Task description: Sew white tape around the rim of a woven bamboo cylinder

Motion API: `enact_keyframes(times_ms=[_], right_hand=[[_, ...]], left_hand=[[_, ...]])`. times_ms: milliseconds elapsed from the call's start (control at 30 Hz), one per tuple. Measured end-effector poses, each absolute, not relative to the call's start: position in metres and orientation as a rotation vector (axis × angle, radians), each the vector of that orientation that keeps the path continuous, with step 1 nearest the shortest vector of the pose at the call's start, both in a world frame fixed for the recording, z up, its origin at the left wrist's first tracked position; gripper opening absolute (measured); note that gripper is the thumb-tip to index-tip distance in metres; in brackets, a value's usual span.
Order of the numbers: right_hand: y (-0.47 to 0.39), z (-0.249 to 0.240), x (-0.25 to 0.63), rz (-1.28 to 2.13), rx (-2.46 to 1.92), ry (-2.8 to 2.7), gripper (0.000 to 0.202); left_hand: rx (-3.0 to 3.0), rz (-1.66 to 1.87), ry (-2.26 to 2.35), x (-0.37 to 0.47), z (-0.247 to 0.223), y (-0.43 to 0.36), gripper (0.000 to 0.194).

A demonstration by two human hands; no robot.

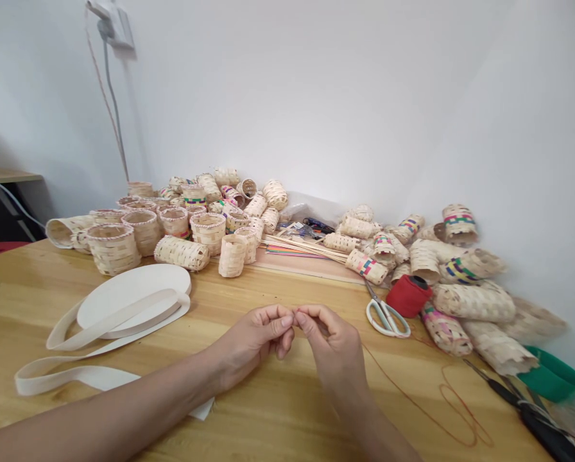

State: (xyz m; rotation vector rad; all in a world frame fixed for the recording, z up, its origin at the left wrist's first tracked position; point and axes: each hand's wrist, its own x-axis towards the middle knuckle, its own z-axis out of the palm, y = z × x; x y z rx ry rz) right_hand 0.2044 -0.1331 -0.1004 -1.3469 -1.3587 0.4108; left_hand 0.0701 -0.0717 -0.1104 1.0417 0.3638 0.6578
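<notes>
Above the wooden table, my left hand and my right hand meet at their fingertips, both closed in a pinch. A fine red thread leads to my right hand from loose loops on the table; a tiny reddish bit shows between the fingertips. What my left finger and thumb pinch is too small to make out. The thread trails back toward a red spool. White-handled scissors lie beside the spool. Left of my hands, a large roll of cream ribbon lies flat, its loose tail passing under my left forearm.
Small woven baskets crowd the back left, some upright and some on their sides. More woven pieces pile up at right. Thin wooden strips lie between. Black-handled scissors and a green container are at far right.
</notes>
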Motion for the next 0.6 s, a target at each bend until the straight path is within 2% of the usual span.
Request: enact_keyframes(times_ms=[600], right_hand=[[-0.1319, -0.1000, 0.2040, 0.376, -1.321, -1.398, 0.016]], left_hand=[[1.114, 0.666, 0.397, 0.0682, -0.1093, -0.0685, 0.028]])
